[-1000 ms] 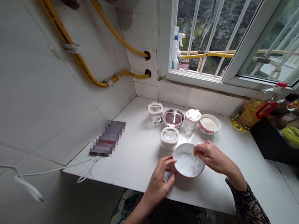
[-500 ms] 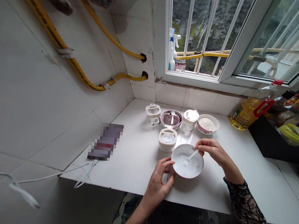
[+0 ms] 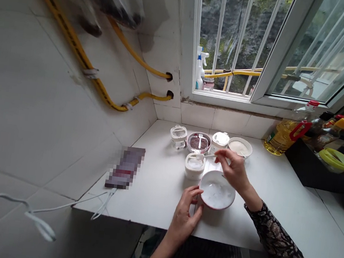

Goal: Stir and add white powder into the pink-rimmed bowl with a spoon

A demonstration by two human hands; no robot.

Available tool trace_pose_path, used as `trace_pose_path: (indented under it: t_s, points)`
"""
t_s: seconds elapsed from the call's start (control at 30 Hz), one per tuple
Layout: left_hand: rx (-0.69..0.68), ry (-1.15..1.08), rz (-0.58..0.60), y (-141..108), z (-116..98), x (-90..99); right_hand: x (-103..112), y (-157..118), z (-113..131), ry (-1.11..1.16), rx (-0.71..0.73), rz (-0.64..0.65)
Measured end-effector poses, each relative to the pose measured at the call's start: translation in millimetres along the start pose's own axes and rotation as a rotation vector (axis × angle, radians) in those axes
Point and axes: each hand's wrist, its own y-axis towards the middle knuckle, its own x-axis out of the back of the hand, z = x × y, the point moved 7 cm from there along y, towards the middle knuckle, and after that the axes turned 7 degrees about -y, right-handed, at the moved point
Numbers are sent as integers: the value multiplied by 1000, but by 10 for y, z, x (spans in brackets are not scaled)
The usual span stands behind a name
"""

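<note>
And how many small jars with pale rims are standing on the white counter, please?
3. The front jar stands by the bowl that the left hand touches; farther back are the left jar and the right jar. I see no others.

Pale tiled walls meeting in a corner, yellow pipes running into two holes. Upper right: white-framed window with upright white bars, mossy rock face beyond. Foreground: white countertop, seamed at right, daylit from the window; dim patterned floor below.
</note>
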Motion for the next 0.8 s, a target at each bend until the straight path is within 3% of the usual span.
trace_pose_path:
  t_s: [0.1,0.17,0.3,0.4,0.53,0.8]
  points:
    - [-2,-9,11,2,-3,-15,-148,-97,284,-294,357,29]
    - [2,-16,12,5,-8,-16,-140,-145,354,-360,448,21]
    - [9,-19,7,6,-19,2,142,-105,302,-316,339,-28]
    - [18,-14,11,6,-25,14,277,-80,160,-292,176,129]
    - [36,-13,4,7,-26,25,294,-184,37,-365,130,363]
    - [39,-12,-4,5,-25,24,164,-475,22,-597,196,573]
